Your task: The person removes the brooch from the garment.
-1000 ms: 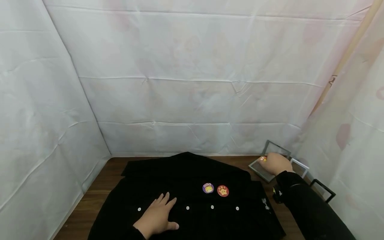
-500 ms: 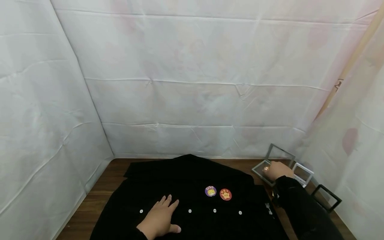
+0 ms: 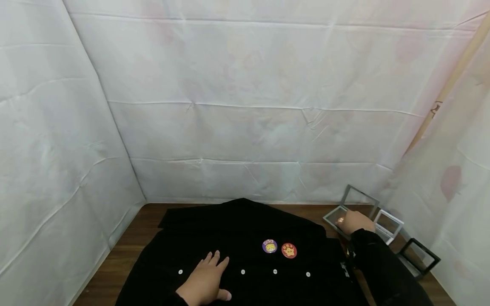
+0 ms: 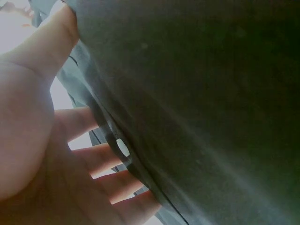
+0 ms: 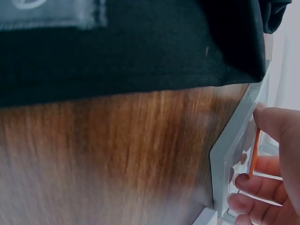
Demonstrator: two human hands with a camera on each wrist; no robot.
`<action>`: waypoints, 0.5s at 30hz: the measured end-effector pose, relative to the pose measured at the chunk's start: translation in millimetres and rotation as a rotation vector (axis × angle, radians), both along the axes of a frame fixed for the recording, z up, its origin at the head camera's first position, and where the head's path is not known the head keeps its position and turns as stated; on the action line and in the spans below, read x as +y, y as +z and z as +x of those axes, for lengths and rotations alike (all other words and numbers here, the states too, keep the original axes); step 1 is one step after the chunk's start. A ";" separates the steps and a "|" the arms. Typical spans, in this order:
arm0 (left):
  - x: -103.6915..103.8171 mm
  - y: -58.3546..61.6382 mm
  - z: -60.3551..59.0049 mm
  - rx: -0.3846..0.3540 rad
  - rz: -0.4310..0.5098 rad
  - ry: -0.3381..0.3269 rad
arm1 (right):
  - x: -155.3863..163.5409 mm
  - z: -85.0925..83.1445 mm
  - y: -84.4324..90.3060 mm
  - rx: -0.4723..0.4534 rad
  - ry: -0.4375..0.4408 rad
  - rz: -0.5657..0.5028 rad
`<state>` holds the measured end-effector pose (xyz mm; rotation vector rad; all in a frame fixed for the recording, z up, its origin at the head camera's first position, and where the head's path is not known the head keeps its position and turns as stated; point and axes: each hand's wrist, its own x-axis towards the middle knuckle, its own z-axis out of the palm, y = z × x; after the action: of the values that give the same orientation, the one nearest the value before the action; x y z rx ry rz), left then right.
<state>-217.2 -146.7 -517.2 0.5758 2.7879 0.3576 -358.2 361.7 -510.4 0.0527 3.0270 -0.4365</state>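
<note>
A black buttoned shirt [image 3: 229, 229] lies spread on the table. Its front carries a purple round badge [image 3: 269, 245] and a red round badge [image 3: 289, 250]. My left hand [image 3: 204, 278] rests on the cloth with fingers spread, near the white buttons; the left wrist view shows a button [image 4: 123, 147] beside its fingers. At the back right, my right hand [image 3: 356, 221] is over an open grey-framed clear case [image 3: 335, 228]. Its thumb and fingers pinch a thin orange-edged badge [image 5: 254, 152], seen nearly edge-on, inside the case frame. The badge's face is mostly hidden.
To the right of the grey case stand an open white-framed case [image 3: 391, 216] and a black-framed case [image 3: 425, 249]. Brown wood tabletop [image 3: 126, 238] shows around the shirt. White curtain [image 3: 249, 127] walls enclose the back and sides.
My right hand has shifted slightly down into the grey case, and the badge it pinches is less visible. The head view has shifted a little. My left hand stays in place on the shirt.
</note>
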 end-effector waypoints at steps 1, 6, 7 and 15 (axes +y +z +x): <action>0.3 0.5 0.1 -0.003 0.002 0.001 | 0.4 0.2 -0.5 -0.003 -0.004 -0.001; 0.3 2.2 0.3 -0.019 0.007 -0.002 | 1.5 0.3 -1.8 -0.004 -0.014 -0.008; -0.1 1.8 0.1 -0.021 0.007 -0.002 | 1.4 0.5 -2.0 -0.004 -0.014 -0.012; -0.4 -2.9 -2.3 -0.005 0.006 0.004 | 3.2 1.2 -5.3 0.000 0.002 -0.013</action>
<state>-219.5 -147.1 -520.1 0.5694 2.7845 0.3687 -356.9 364.9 -515.7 0.0488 3.0239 -0.4567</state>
